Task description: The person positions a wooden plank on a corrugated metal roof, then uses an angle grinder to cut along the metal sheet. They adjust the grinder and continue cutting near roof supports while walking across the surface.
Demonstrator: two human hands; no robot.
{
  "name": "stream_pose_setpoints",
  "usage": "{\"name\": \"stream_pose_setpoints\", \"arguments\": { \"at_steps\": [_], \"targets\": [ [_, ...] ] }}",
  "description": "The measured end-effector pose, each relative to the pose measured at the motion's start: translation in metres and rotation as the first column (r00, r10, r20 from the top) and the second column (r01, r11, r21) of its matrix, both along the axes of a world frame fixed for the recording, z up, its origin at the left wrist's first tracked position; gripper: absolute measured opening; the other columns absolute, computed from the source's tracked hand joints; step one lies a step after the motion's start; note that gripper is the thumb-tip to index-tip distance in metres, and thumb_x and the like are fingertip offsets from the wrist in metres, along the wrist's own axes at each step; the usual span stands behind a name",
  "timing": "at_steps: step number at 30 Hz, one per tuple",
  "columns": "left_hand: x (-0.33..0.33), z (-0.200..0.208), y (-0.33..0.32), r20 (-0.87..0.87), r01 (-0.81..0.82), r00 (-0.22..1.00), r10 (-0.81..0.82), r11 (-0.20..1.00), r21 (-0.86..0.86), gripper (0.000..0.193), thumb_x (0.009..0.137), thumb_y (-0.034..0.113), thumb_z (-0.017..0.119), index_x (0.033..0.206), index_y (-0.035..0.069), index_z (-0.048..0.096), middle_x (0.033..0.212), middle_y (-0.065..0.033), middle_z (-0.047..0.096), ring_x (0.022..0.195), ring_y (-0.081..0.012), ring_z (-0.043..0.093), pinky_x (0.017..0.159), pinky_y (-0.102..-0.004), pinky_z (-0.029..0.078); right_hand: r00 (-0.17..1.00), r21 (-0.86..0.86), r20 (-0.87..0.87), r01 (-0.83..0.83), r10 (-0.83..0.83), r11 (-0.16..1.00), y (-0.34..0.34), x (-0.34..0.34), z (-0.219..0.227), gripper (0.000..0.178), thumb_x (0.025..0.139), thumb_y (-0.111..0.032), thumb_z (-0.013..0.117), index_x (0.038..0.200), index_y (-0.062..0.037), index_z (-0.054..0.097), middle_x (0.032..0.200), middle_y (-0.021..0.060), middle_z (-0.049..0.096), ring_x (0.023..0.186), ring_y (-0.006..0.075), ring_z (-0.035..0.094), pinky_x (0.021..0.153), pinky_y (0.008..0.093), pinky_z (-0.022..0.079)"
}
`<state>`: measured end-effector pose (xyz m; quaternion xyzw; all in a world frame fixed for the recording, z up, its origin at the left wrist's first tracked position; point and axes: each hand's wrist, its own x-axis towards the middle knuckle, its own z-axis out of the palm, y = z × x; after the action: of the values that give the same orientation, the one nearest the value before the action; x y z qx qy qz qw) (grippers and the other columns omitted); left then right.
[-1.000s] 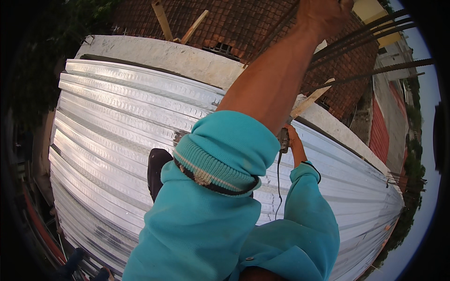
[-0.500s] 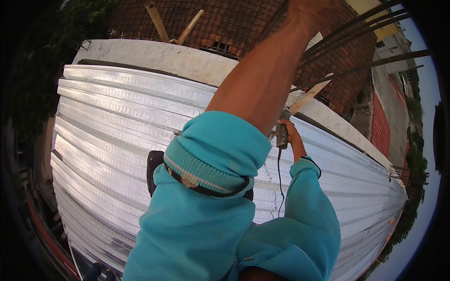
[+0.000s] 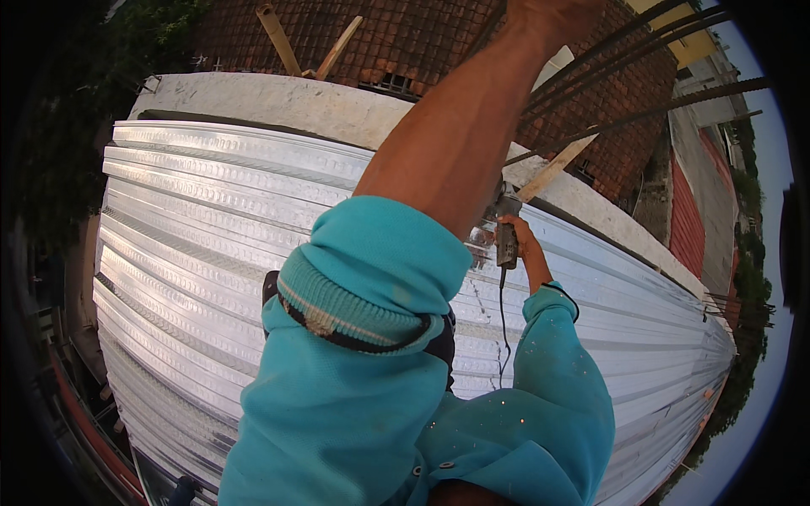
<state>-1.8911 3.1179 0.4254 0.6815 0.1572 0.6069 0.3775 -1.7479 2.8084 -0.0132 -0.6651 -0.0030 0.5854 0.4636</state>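
Observation:
My right hand (image 3: 527, 242) is wrapped round the grey body of an angle grinder (image 3: 507, 242), whose cord (image 3: 504, 329) hangs down toward me over the metal decking. The grinder's head points up toward the concrete beam and the rebar, partly hidden behind my left forearm. Stretched far forward across the view, my left arm ends in my left hand (image 3: 561, 18) at the top edge, close to several steel rebars (image 3: 624, 74). Its fingers are cut off by the frame, so its grip does not show. Small bright specks dot my turquoise right sleeve (image 3: 561, 363).
Ribbed, shiny metal decking (image 3: 186, 244) spreads under me. A concrete beam (image 3: 278, 101) runs along its far side, with wooden pieces (image 3: 557, 167) standing by it. Beyond lies a tiled roof (image 3: 405, 42). Rebars jut in from the right. A lower level shows at the left.
My left arm and the rebars have shifted slightly left in view. More of the grinder's head shows, and bright specks have appeared over my right sleeve and front.

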Motion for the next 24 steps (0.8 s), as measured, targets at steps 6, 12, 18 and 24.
{"name": "stream_pose_setpoints", "arguments": {
  "at_steps": [6, 12, 18, 24],
  "targets": [
    [0.001, 0.0, -0.003, -0.01, 0.026, 1.0, -0.026, 0.999, -0.024, 0.039, 0.102, 0.032, 0.057, 0.096, -0.004, 0.067, 0.085, -0.0308, 0.069, 0.087, -0.0491, 0.069, 0.072, -0.056, 0.052, 1.0, -0.038, 0.005, 0.015, -0.015, 0.999, -0.009, 0.002, -0.005, 0.033, 0.083, -0.024, 0.073, 0.103, -0.0004, 0.062, 0.078, 0.016, 0.068, 0.062, 0.0271, 0.069, 0.059, 0.0435, 0.062],
    [-0.005, 0.002, -0.002, -0.048, 0.045, 0.998, -0.047, 0.998, -0.048, 0.039, 0.103, 0.033, 0.056, 0.099, -0.005, 0.067, 0.085, -0.0307, 0.069, 0.088, -0.0488, 0.069, 0.073, -0.0563, 0.052, 0.999, -0.019, -0.033, 0.017, -0.017, 1.0, -0.01, -0.004, -0.003, 0.031, 0.084, -0.022, 0.073, 0.102, 0.0023, 0.066, 0.081, 0.0148, 0.07, 0.064, 0.026, 0.069, 0.061, 0.0417, 0.061],
    [-0.001, 0.0, -0.001, -0.028, -0.015, 0.999, 0.014, 1.0, -0.006, 0.04, 0.103, 0.034, 0.056, 0.099, -0.004, 0.066, 0.085, -0.0312, 0.069, 0.088, -0.0496, 0.069, 0.073, -0.0566, 0.053, 0.999, -0.029, -0.049, 0.011, -0.013, 1.0, -0.014, -0.004, -0.007, 0.031, 0.084, -0.022, 0.074, 0.102, 0.0029, 0.066, 0.082, 0.0145, 0.071, 0.065, 0.0257, 0.069, 0.061, 0.0411, 0.06],
    [-0.004, 0.001, -0.003, -0.016, 0.013, 1.0, -0.014, 1.0, -0.012, 0.04, 0.103, 0.035, 0.055, 0.098, -0.003, 0.066, 0.083, -0.0312, 0.068, 0.087, -0.0501, 0.069, 0.072, -0.0567, 0.053, 0.999, -0.032, -0.045, 0.014, -0.015, 0.999, -0.016, -0.004, -0.008, 0.032, 0.084, -0.022, 0.074, 0.102, 0.0028, 0.067, 0.083, 0.0143, 0.071, 0.065, 0.0253, 0.069, 0.06, 0.0406, 0.06]
  ]
}}
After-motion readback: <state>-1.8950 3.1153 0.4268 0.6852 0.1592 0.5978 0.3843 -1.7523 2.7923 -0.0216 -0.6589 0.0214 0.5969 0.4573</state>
